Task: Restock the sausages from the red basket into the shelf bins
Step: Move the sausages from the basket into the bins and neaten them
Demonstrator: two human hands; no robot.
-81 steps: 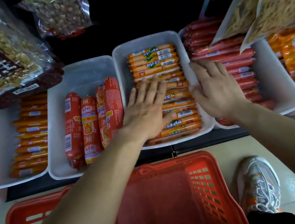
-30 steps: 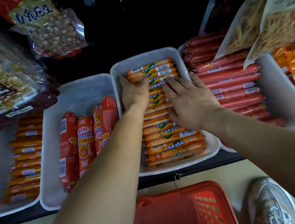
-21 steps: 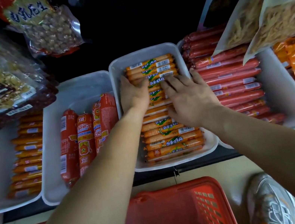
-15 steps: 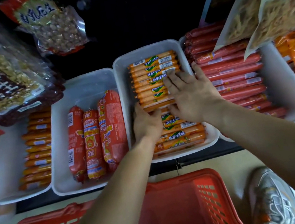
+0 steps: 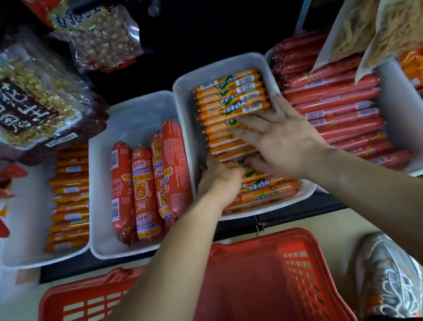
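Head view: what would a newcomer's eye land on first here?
Both hands meet in the middle bin, packed with orange sausages: the right hand lies spread on them, the left hand curls at the near rows. The red basket fills the foreground below, and red sausages stack in the right bin.

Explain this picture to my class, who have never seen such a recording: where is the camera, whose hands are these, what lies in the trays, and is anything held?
There is no machine: a person wears one wide-angle camera on the head, looking down at their own arms. The middle bin on the shelf holds orange sausages; the right hand lies flat on them, fingers spread, and the left hand curls its fingers into the row, though a grip cannot be made out. Beside it lie thick red sausages and slim red sausages. The red basket stands on the floor below.
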